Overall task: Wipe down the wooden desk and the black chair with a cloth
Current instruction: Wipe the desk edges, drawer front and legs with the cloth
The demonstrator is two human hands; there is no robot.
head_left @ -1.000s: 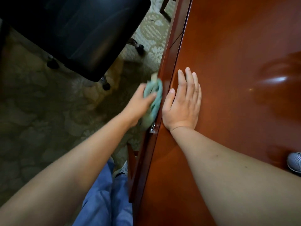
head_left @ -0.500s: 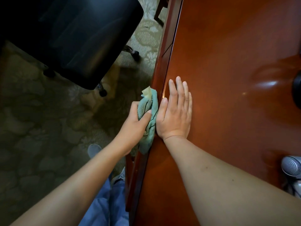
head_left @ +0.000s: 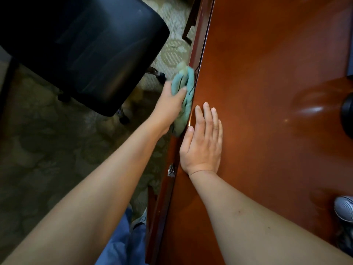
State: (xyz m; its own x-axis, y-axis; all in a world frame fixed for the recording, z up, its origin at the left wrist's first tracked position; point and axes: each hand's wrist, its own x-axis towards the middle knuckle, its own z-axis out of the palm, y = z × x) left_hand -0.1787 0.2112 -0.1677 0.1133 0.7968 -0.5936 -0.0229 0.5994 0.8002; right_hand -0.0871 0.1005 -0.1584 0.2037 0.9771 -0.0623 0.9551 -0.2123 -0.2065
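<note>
Both hands are at the wooden desk's (head_left: 267, 92) near edge. The left hand (head_left: 170, 104) grips a bunched teal cloth (head_left: 184, 96), thumb curled over it, and presses it against the desk's front face; cloth spills out above and below the fist. The right hand (head_left: 203, 144) lies flat, fingers straight, on the desktop just beside it. Left of them, on patterned carpet (head_left: 47, 150), stands the black chair (head_left: 82, 48)
</note>
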